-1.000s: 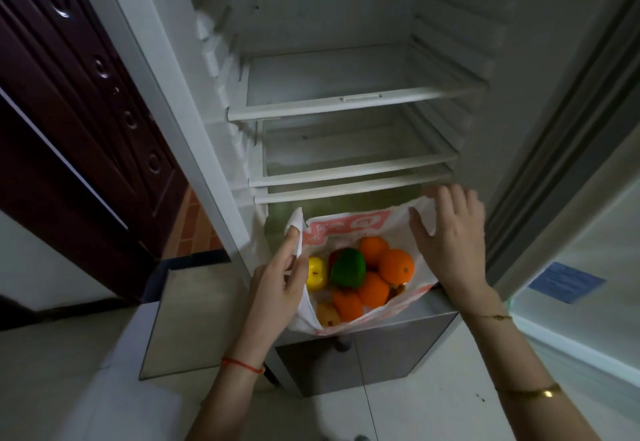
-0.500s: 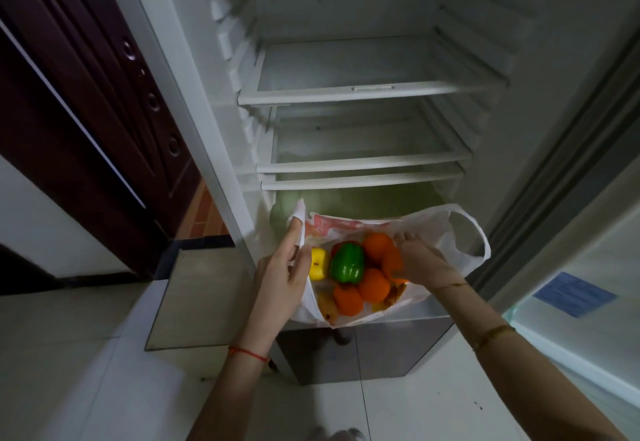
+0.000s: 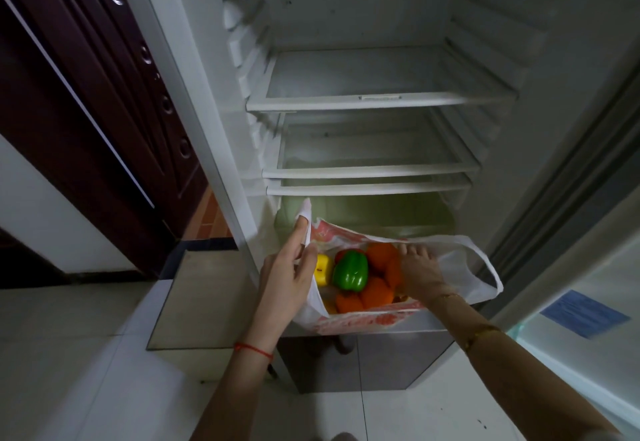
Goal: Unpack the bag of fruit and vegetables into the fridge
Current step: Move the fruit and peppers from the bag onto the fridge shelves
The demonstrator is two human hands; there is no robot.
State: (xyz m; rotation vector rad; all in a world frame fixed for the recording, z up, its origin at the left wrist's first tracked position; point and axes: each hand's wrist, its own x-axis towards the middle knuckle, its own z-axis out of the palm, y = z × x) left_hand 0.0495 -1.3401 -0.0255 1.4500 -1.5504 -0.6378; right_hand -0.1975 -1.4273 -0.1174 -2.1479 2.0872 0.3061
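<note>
A white plastic bag (image 3: 460,272) with red print rests at the bottom of the open fridge (image 3: 381,97). Inside it lie a green pepper (image 3: 350,270), a yellow fruit (image 3: 323,269) and several orange fruits (image 3: 376,293). My left hand (image 3: 285,278) pinches the bag's left handle and holds that side up. My right hand (image 3: 417,269) reaches into the bag from the right, its fingers curled over an orange fruit (image 3: 381,256); whether it grips the fruit I cannot tell. The fingertips are hidden among the fruit.
Three bare white shelves (image 3: 374,174) sit above the bag. The fridge door (image 3: 588,239) stands open at the right. A dark wooden cabinet (image 3: 104,111) is at the left. A lower grey drawer front (image 3: 363,361) sits below the bag, over pale floor tiles.
My right hand moved from above the bag's right edge down into the bag, onto the orange fruit. The bag's right handle has dropped open. My left hand kept its hold.
</note>
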